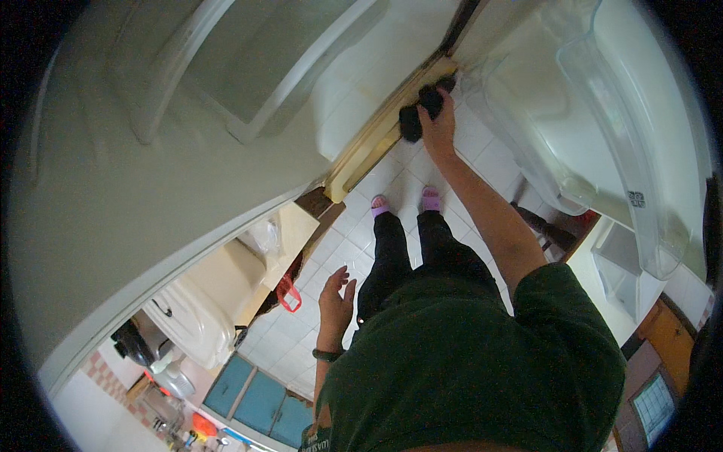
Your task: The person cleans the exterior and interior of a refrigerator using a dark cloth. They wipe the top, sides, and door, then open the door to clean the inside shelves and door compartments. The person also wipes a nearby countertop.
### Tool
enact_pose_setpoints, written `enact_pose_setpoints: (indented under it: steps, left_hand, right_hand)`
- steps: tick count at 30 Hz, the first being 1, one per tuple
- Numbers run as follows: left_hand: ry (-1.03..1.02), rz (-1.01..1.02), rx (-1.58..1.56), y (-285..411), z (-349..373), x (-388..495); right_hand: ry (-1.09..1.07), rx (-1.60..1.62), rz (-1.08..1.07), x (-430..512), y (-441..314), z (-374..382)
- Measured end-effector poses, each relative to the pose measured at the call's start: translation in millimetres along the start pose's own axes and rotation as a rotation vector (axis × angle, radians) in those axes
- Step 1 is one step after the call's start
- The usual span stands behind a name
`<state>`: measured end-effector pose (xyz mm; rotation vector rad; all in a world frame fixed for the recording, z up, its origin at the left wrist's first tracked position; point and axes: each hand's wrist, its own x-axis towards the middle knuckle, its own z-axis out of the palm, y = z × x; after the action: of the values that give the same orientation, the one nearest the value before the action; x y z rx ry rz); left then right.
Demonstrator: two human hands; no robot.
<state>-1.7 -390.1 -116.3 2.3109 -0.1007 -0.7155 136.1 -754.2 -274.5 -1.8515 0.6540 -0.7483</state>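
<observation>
My right hand [440, 127] grips a blurred black, soft-looking bundle [410, 123], which may be cloth. It rests against the yellowish bottom edge [367, 152] of an open refrigerator compartment. The white interior wall [186, 130] with moulded shelf ledges fills the upper left. To the right stands the open door, with clear plastic door bins [615, 141]; my right forearm reaches between door and compartment. My left hand [336, 302] hangs beside my thigh, holding nothing, its fingers loosely apart and a dark bracelet [327, 355] on the wrist.
White floor tiles [344, 248] surround my pink slippers [431, 199]. Left are a red plastic bag [289, 294], a white appliance lid [192, 322] and blue cabinets [260, 401]. A dark wooden chair [545, 223] and a white cabinet [599, 271] stand behind the door on the right.
</observation>
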Motion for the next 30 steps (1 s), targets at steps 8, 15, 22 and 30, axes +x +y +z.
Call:
enact_pose_setpoints:
  steps: [8,15,22,30]
  left_hand:
    - [-0.008,-0.084,-0.001,-8,-3,-11]
    - [0.003,-0.106,-0.049,-23,-3,-17]
    - [0.011,-0.084,-0.07,-30,-2,-13]
    - [-0.028,0.014,-0.009,-17,2,6]
  right_hand:
    - [-0.122,-1.032,0.017,83,25,31]
    - [-0.216,-1.085,0.199,91,25,40]
    - [-0.132,-0.881,0.161,52,63,26]
    - [-0.366,-0.205,0.245,-71,37,-5]
